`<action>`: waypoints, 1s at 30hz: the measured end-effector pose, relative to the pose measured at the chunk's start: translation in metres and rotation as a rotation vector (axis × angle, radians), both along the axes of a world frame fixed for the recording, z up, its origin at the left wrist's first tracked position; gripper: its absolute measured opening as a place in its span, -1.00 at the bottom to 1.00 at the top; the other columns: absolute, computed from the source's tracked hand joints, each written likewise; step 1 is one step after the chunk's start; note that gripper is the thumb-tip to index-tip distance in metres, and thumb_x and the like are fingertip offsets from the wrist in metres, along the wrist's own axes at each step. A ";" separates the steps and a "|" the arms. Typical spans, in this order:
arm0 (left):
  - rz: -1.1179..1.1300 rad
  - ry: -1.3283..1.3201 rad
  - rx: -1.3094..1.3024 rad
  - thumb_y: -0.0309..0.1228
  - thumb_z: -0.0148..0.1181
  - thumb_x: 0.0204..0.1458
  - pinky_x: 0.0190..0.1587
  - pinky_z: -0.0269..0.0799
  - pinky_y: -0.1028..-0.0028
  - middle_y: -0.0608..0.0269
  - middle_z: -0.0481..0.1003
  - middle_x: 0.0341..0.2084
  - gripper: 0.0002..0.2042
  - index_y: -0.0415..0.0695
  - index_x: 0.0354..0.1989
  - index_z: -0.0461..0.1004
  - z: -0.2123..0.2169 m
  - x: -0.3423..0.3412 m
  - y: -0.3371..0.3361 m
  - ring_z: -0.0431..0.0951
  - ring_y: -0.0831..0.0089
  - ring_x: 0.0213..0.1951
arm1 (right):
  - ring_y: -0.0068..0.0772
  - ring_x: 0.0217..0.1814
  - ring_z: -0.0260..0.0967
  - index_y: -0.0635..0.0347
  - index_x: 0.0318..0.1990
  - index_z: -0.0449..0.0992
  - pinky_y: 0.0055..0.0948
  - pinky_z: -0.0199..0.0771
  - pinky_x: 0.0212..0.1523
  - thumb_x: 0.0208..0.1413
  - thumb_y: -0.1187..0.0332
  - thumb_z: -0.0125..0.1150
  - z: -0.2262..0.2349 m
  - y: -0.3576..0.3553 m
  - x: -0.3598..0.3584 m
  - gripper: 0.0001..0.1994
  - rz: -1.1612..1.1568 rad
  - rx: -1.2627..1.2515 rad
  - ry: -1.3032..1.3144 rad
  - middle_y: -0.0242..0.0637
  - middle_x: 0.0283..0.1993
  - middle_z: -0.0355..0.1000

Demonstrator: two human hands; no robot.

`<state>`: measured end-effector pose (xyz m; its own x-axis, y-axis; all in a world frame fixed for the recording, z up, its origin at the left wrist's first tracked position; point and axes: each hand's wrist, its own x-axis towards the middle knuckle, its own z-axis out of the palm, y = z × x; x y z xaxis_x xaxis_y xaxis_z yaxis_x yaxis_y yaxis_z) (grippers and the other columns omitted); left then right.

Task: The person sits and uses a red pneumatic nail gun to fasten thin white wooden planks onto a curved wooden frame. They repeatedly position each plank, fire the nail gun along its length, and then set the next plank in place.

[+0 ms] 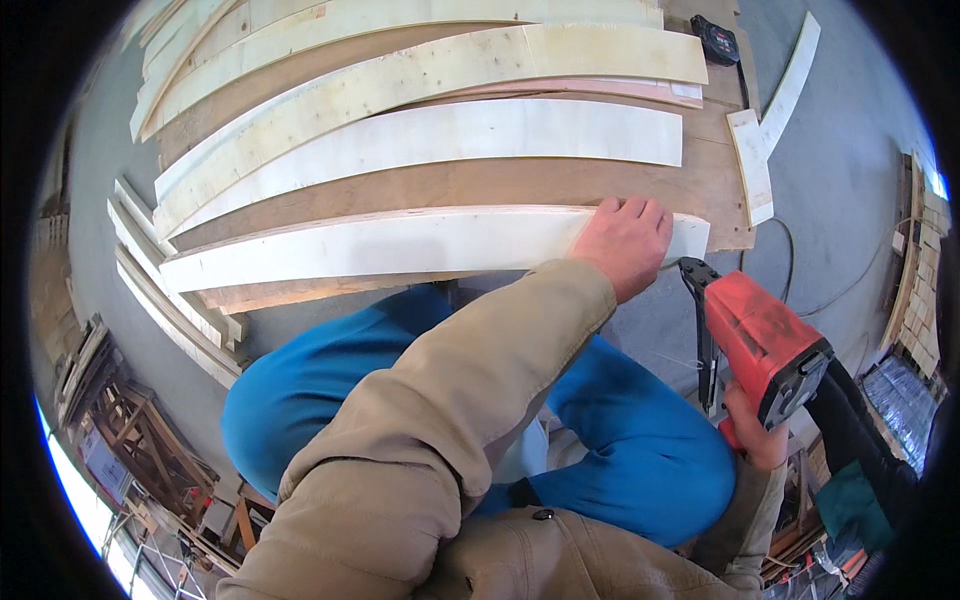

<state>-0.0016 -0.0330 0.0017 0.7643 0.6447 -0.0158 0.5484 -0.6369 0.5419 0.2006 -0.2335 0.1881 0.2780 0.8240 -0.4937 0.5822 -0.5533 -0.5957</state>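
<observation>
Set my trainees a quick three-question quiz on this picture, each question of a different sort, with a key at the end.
1. What does the right grip hold?
2. True or false: the left grip is on the plank nearest the person.
3. Where is the tape measure? (a) between the knees; (b) at the far right of the board; (c) under the left grip.

Key: 1. A red tool. 2. True. 3. (b).
</observation>
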 end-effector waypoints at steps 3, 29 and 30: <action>0.005 -0.004 0.008 -0.21 0.55 -0.15 0.02 0.44 0.23 0.19 0.52 -0.11 -0.38 -0.20 0.11 0.53 0.001 0.000 0.000 0.55 0.23 0.02 | -0.34 -0.08 0.57 0.26 -0.05 0.63 -0.30 0.57 -0.02 0.11 0.56 0.38 -0.001 -0.002 0.003 -0.76 -0.070 -0.057 0.002 -0.25 -0.11 0.61; 0.105 0.389 0.062 -0.23 0.66 -0.24 0.50 0.20 0.01 -0.01 0.37 0.33 0.00 -0.12 0.46 0.27 0.072 -0.420 0.060 0.36 -0.01 0.37 | -0.19 0.14 0.58 0.23 0.13 0.62 -0.20 0.52 0.18 0.21 0.45 0.33 0.000 -0.001 0.017 -0.67 0.000 -0.186 -0.097 -0.20 0.09 0.63; 0.133 0.370 0.058 -0.24 0.66 -0.23 0.48 0.22 0.01 -0.01 0.39 0.30 -0.03 -0.12 0.45 0.29 0.065 -0.424 0.060 0.38 -0.02 0.35 | -0.18 0.14 0.57 0.24 0.14 0.62 -0.20 0.52 0.19 0.22 0.44 0.33 0.001 0.000 0.018 -0.67 0.024 -0.178 -0.092 -0.21 0.10 0.63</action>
<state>-0.4251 0.0267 0.0671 0.6232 0.7458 -0.2354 0.7800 -0.5704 0.2576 0.2183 -0.2339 0.1889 0.3097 0.7328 -0.6059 0.6441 -0.6304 -0.4332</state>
